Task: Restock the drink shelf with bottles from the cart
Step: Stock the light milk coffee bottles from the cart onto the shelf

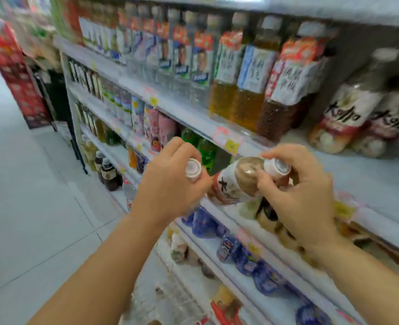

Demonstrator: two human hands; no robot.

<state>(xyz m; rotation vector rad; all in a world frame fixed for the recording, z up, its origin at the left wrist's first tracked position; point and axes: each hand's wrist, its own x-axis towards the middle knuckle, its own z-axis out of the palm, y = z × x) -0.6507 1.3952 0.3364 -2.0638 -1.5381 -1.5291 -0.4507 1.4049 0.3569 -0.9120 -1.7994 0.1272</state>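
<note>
My left hand [170, 181] grips a bottle by its neck; only the bottle's pale cap [193, 170] shows above my fingers. My right hand [299, 191] holds a second bottle [238, 181] by its white cap, tilted with its base pointing left; it has brown liquid and a white and red label. Both hands are in front of the white drink shelf [369, 174], just below its front edge. Two bottles of the same kind [348, 113] stand on that shelf at the right. The picture is blurred by motion.
Rows of tea and water bottles [217, 66] fill the shelf to the left of a bare stretch. Lower shelves hold green, pink and blue bottles [205, 221]. A wire cart basket [177, 299] sits below my arms. The tiled aisle floor [29, 207] lies to the left.
</note>
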